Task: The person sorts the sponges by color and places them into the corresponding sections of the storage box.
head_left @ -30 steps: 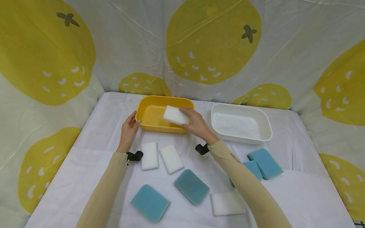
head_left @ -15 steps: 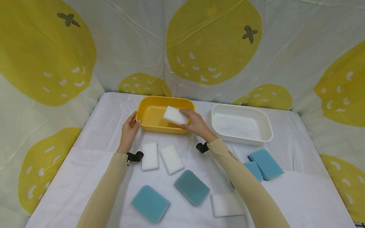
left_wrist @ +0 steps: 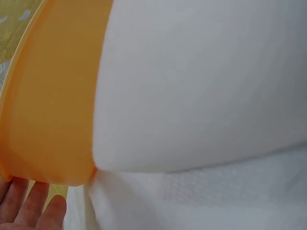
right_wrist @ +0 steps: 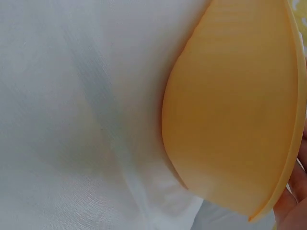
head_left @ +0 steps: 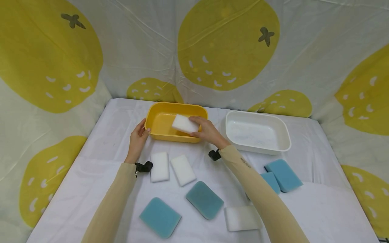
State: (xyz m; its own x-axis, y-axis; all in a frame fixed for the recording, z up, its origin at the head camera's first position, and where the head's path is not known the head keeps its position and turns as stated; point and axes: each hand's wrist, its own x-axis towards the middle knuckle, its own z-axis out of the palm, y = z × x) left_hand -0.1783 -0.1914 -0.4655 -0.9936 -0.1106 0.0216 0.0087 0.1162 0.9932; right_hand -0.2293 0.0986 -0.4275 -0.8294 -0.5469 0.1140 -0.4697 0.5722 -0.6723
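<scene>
In the head view my right hand (head_left: pixel 208 131) pinches a white sponge (head_left: pixel 184 124) inside the yellow tub (head_left: pixel 174 138), toward its right end. The sponge lies at a slant, its right end hidden by the fingers. My left hand (head_left: pixel 138 141) holds the tub's left end, thumb at the near corner and fingers against the outer side. The left wrist view shows those fingertips (left_wrist: pixel 36 196) touching the yellow wall. At the right edge of the right wrist view, part of my right hand (right_wrist: pixel 297 187) shows beyond the tub's rim (right_wrist: pixel 296 105); the sponge is hidden there.
A white tub (head_left: pixel 257 148) stands to the right. In front lie two white sponges (head_left: pixel 159 167) side by side, two blue-green sponges (head_left: pixel 205 199) and another white sponge (head_left: pixel 242 218), partly under the right forearm. More blue sponges (head_left: pixel 283 175) overlap at right.
Over the last half second, my right hand has shifted slightly left with the white sponge, which sits a little lower in the yellow tub. The left hand has stayed in place.
</scene>
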